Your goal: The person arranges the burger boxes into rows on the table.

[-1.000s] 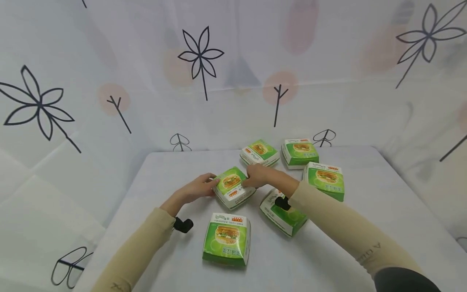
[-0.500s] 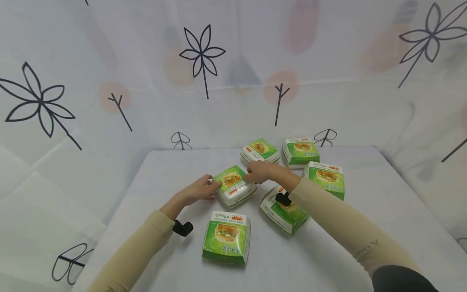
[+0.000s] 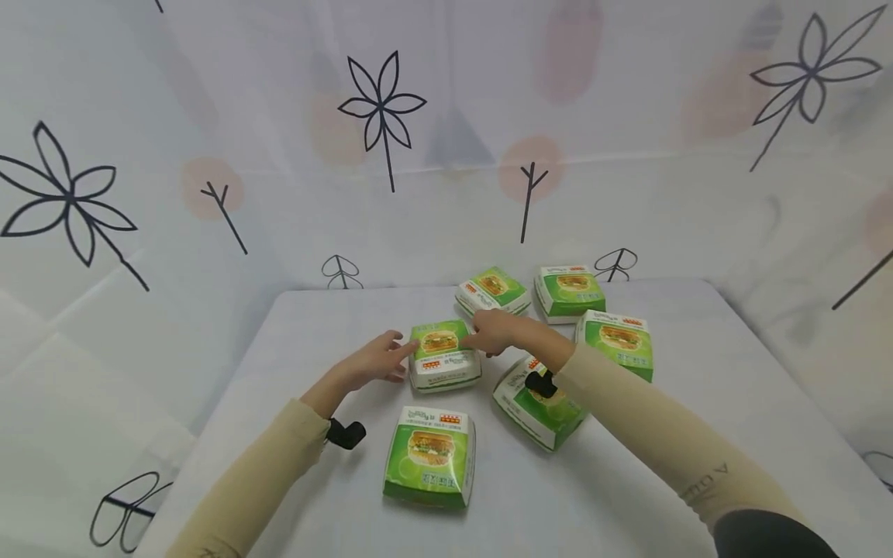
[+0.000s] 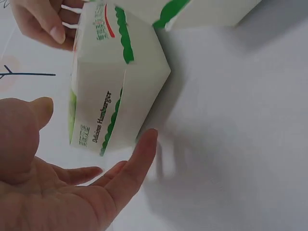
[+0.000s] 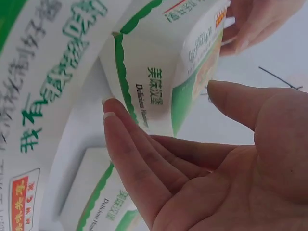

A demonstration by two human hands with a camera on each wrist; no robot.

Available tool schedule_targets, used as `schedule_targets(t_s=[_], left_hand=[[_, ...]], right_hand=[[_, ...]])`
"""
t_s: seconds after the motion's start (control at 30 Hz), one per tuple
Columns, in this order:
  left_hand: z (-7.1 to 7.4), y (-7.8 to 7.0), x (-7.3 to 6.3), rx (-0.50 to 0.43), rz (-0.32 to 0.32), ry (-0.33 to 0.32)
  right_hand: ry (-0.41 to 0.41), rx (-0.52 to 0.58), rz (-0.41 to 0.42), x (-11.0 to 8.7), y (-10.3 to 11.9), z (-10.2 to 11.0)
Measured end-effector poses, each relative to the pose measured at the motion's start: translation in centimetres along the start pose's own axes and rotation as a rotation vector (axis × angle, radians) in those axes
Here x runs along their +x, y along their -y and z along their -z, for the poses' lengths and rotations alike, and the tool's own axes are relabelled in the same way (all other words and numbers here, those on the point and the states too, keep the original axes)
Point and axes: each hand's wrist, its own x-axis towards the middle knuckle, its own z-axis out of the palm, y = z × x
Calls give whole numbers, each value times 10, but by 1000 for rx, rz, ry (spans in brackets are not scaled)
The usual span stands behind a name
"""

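A green-and-white hamburger box point(image 3: 445, 360) sits between my two hands, its printed lid facing up. My left hand point(image 3: 377, 360) is at its left side with fingers spread; in the left wrist view the fingers point(image 4: 144, 149) stretch alongside the box wall point(image 4: 101, 106), thumb apart from it. On the opposite side is my right hand point(image 3: 497, 332), its fingertips right at the box's right edge. The right wrist view has these fingers point(image 5: 134, 149) nearly straight beside the box point(image 5: 149, 72), with the thumb raised.
Another hamburger box point(image 3: 429, 457) lies in front. To the right are a tilted box point(image 3: 540, 403), partly under the right forearm, and one more box point(image 3: 615, 342). Two boxes point(image 3: 570, 293) stand at the back edge of the white table point(image 3: 321, 325), before a patterned cloth point(image 3: 446, 209).
The box between my hands has turned from slanted to nearly square with the table's edge. The left fingers have eased slightly away from it. The other boxes stay in place.
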Motion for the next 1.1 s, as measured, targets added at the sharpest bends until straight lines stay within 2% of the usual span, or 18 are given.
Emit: schedule_targets(t_s=[0.13,0.3,0.47,0.6,0.77,0.97,1.1], left_hand=[[-2,0,-6,15,9,40],[-4,-5,-3,26,-6,68],[3,-4,2,32,-18,74],[6,1,7,-22,-36,100],[2,5,8,-109,-56,124],[6,2,6,-125,-70,105],[15,-4,5,-114,-76,46]], right_hand=[[15,55,-22,6,-2,0],[62,93,-35,10,-5,-5],[83,67,-15,8,-4,-10],[89,83,-24,5,-1,-13],[89,177,-17,3,0,-13],[80,286,-11,10,0,-11],[58,323,14,15,4,-7]])
